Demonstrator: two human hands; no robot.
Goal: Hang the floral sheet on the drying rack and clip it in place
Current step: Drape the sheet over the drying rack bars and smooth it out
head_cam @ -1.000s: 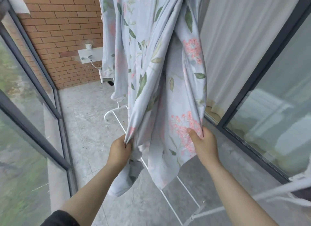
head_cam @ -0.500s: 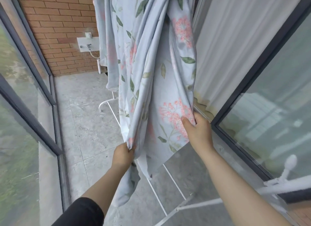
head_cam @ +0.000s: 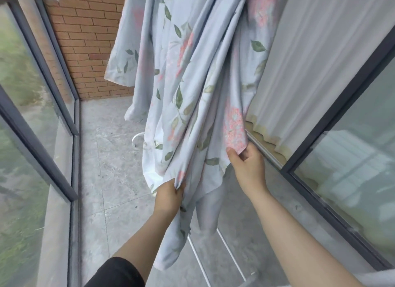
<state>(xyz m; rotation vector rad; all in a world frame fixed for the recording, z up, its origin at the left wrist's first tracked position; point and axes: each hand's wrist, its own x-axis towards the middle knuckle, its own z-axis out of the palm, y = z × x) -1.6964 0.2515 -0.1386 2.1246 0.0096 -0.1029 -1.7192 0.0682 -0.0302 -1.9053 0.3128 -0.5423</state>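
We see the floral sheet (head_cam: 192,77) hanging down through the centre of the frame from above the top edge, pale blue with green leaves and pink blossom clusters, gathered into long folds that run toward our hands; its upper part is cut off, so we cannot tell what it hangs from. Our left hand (head_cam: 170,196), low and just left of centre, is closed tight around a bunched lower edge of the sheet, with more fabric trailing below it toward the bottom of the frame. Our right hand (head_cam: 248,165), a little higher and right of centre, pinches another part of the lower edge between thumb and fingers, right under a pink flower print. A black sleeve (head_cam: 119,271) shows at the lower left of centre. Thin white bars of the drying rack (head_cam: 229,252) cross the grey tiled floor (head_cam: 111,158) beneath the sheet, and a curved white foot shows at the sheet's left edge. A brick wall (head_cam: 89,41) fills the upper left, dark-framed glass panels (head_cam: 32,107) run down the left side, and a white curtain (head_cam: 310,51) hangs behind a dark-framed sliding door (head_cam: 333,120) on the right
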